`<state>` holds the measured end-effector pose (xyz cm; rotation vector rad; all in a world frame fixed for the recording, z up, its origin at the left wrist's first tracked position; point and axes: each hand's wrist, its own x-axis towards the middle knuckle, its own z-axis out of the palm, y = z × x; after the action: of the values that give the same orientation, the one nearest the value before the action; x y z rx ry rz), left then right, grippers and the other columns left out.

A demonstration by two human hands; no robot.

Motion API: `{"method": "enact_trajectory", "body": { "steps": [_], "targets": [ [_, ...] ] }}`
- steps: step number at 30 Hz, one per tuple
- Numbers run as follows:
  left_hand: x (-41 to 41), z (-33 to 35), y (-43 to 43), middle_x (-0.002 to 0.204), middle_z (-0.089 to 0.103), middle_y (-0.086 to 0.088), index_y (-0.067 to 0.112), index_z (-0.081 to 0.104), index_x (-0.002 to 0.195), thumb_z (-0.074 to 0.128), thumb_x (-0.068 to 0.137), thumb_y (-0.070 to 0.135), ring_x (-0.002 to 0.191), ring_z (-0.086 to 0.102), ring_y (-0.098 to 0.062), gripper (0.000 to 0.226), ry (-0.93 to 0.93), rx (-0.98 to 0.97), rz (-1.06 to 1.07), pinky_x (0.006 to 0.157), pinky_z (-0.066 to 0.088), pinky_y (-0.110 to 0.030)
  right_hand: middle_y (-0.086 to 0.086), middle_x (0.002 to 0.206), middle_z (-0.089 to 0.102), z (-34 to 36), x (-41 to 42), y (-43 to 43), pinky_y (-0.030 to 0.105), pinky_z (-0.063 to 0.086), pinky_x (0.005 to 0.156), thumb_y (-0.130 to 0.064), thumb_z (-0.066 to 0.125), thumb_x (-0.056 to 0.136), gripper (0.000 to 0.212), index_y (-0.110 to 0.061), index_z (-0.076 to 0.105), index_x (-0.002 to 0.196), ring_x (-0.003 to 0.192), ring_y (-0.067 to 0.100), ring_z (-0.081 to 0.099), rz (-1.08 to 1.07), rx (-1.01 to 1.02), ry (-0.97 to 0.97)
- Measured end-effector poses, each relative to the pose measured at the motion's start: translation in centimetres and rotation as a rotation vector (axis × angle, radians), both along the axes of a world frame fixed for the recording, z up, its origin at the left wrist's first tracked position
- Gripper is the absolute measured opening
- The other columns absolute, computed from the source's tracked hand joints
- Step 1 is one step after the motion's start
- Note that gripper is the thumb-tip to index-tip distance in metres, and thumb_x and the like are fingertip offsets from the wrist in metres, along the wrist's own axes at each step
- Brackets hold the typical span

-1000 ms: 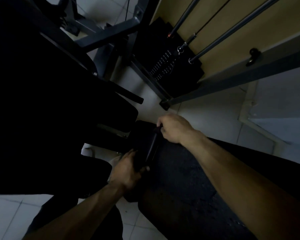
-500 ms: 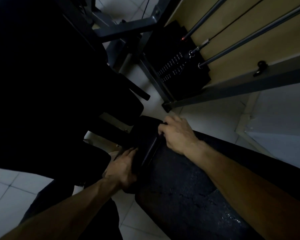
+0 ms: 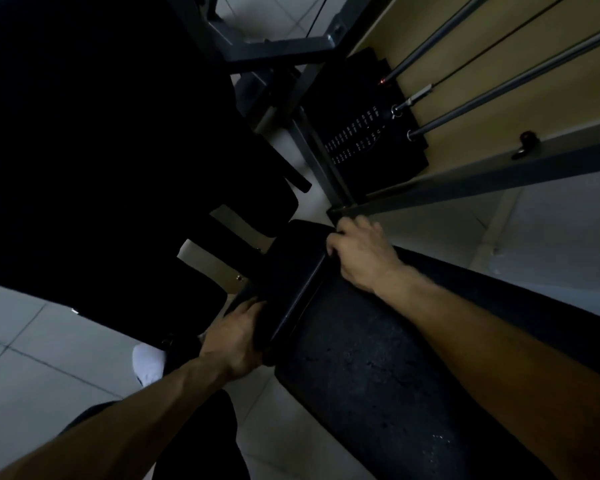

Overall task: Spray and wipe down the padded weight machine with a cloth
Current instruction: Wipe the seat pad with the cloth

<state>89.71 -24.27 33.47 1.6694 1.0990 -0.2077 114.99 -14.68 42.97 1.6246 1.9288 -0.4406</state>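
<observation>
Black pad (image 3: 291, 275), dull, ridge along one long edge. Left hand (image 3: 236, 344) grips its near end, right hand (image 3: 361, 254) grips the far corner. Both grips same as earlier.

**Little room round the pad end (image 3: 291, 282)**

The pad end fills the gap between the gripping left hand (image 3: 232, 344) and right hand (image 3: 361, 261). Just beyond, a grey frame beam (image 3: 465, 178) and weight stack (image 3: 361, 140) block the far side. A dark seat (image 3: 101, 150) walls the left. Open tiled floor (image 3: 42, 358) lies lower left, by a white shoe (image 3: 148, 365).
</observation>
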Motion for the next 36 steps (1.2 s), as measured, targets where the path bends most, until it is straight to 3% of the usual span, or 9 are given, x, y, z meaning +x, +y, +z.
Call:
{"method": "enact_trajectory", "body": {
  "steps": [12, 14, 18, 20, 23, 27, 30, 34, 36],
  "targets": [
    [-1.9, -0.2, -4.7, 0.118, 0.062, 0.002, 0.026, 0.062, 0.122, 0.073, 0.084, 0.051, 0.105, 0.061, -0.021, 0.047, -0.139, 0.058, 0.279, 0.078, 0.048, -0.033, 0.008, 0.123, 0.053, 0.7, -9.5, -12.0, 0.042, 0.037, 0.086, -0.009, 0.066, 0.087, 0.029, -0.018, 0.069, 0.115, 0.109, 0.032, 0.046, 0.28, -0.198, 0.31],
    [-2.0, 0.0, -5.4, 0.125, 0.061, 0.003, 0.025, 0.061, 0.128, 0.075, 0.086, 0.044, 0.104, 0.062, -0.018, 0.048, -0.129, 0.059, 0.306, 0.079, 0.046, -0.03, 0.011, 0.119, 0.057, 0.5, -7.1, -10.3, 0.043, 0.039, 0.081, -0.004, 0.07, 0.081, 0.033, -0.019, 0.072, 0.11, 0.105, 0.035, 0.052, 0.239, -0.079, 0.255],
    [-2.0, -0.4, -6.2, 0.146, 0.052, 0.008, 0.029, 0.055, 0.14, 0.07, 0.09, 0.045, 0.116, 0.061, -0.018, 0.054, -0.139, 0.009, 0.358, 0.09, 0.046, -0.031, 0.005, 0.124, 0.057, -0.1, -3.3, -5.5, 0.043, 0.041, 0.092, -0.004, 0.068, 0.087, 0.032, -0.025, 0.073, 0.111, 0.112, 0.033, 0.051, 0.033, 0.091, 0.047],
    [-2.1, -0.6, -6.4, 0.155, 0.045, 0.009, 0.031, 0.053, 0.144, 0.068, 0.093, 0.044, 0.128, 0.055, -0.019, 0.055, -0.148, -0.017, 0.357, 0.1, 0.045, -0.034, 0.003, 0.122, 0.058, -0.5, -4.1, -6.1, 0.042, 0.042, 0.092, -0.003, 0.068, 0.087, 0.031, -0.025, 0.074, 0.108, 0.11, 0.032, 0.051, 0.058, 0.068, 0.077],
    [-2.2, -0.5, -6.7, 0.16, 0.039, 0.011, 0.032, 0.051, 0.147, 0.066, 0.096, 0.039, 0.126, 0.058, -0.023, 0.054, -0.162, -0.072, 0.377, 0.104, 0.045, -0.037, 0.001, 0.115, 0.062, -0.4, -6.2, -9.8, 0.044, 0.047, 0.084, -0.002, 0.071, 0.081, 0.03, -0.024, 0.076, 0.101, 0.102, 0.031, 0.053, 0.178, -0.004, 0.245],
    [-2.2, -0.3, -6.4, 0.161, 0.038, 0.007, 0.028, 0.052, 0.148, 0.061, 0.097, 0.027, 0.143, 0.044, -0.02, 0.052, -0.184, -0.115, 0.373, 0.115, 0.039, -0.034, -0.001, 0.115, 0.06, -0.2, -9.9, -14.7, 0.036, 0.036, 0.08, -0.005, 0.074, 0.081, 0.03, -0.024, 0.074, 0.104, 0.103, 0.025, 0.047, 0.334, -0.248, 0.466],
    [-2.4, 0.4, -5.7, 0.162, 0.037, 0.004, 0.025, 0.052, 0.148, 0.049, 0.089, 0.032, 0.148, 0.037, -0.019, 0.059, -0.186, -0.178, 0.337, 0.119, 0.032, -0.032, -0.003, 0.123, 0.058, 0.1, -10.0, -14.4, 0.032, 0.029, 0.084, -0.004, 0.07, 0.084, 0.036, -0.026, 0.072, 0.111, 0.111, 0.022, 0.044, 0.432, -0.358, 0.462],
    [-2.3, 0.3, -5.3, 0.164, 0.033, 0.002, 0.02, 0.051, 0.149, 0.047, 0.092, 0.001, 0.151, 0.032, -0.019, 0.061, -0.176, -0.152, 0.3, 0.122, 0.029, -0.035, 0.001, 0.118, 0.063, 0.1, -4.5, -7.9, 0.04, 0.044, 0.086, 0.002, 0.068, 0.079, 0.037, -0.026, 0.075, 0.103, 0.105, 0.03, 0.054, 0.239, -0.068, 0.265],
    [-2.2, 0.1, -5.3, 0.164, 0.033, 0.002, 0.019, 0.051, 0.149, 0.046, 0.093, -0.001, 0.151, 0.031, -0.019, 0.06, -0.168, -0.148, 0.309, 0.123, 0.028, -0.036, 0.001, 0.119, 0.063, 0.1, -2.5, -5.5, 0.042, 0.046, 0.09, 0.002, 0.066, 0.083, 0.035, -0.025, 0.075, 0.102, 0.106, 0.032, 0.055, 0.116, 0.038, 0.159]
  ]
}}
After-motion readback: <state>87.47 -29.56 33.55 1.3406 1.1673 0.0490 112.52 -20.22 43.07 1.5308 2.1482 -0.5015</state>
